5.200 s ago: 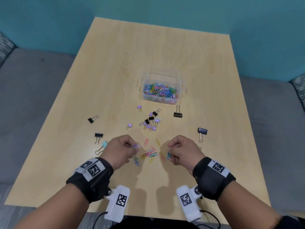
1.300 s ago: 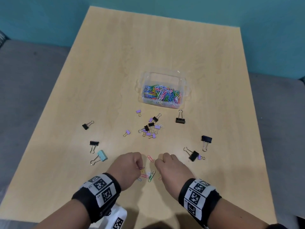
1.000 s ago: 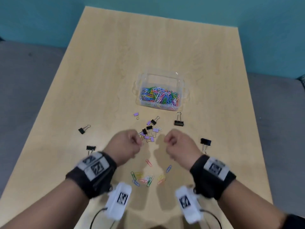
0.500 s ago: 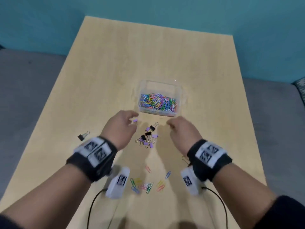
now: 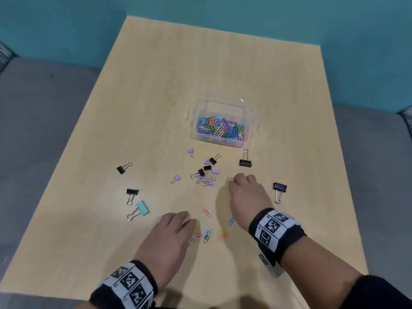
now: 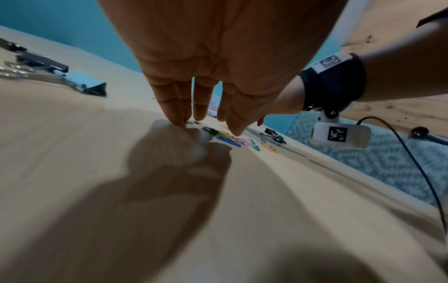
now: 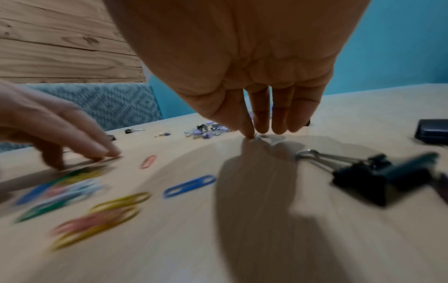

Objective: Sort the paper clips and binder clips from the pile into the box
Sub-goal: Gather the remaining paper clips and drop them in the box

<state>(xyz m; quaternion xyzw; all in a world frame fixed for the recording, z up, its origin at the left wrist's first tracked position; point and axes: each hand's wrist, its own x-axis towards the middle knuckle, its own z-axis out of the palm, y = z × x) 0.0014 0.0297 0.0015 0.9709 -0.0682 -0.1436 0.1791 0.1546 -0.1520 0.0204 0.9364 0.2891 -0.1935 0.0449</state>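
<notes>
A clear plastic box holds many coloured paper clips. In front of it lies a cluster of small purple and black binder clips. A scatter of loose paper clips lies nearer me. My left hand is low at the left edge of that scatter; in the left wrist view its straight fingers touch the table beside the clips. My right hand is right of the binder clip cluster, with straight fingers touching the bare table. Neither hand holds anything.
Larger binder clips lie scattered: black ones and a light blue one. A single blue paper clip and a black binder clip lie under my right wrist. The table is edged by grey seating.
Both hands were up by the box half a second ago and have drawn back toward me. The left dropped to the paper clip scatter; the right now touches the table.
</notes>
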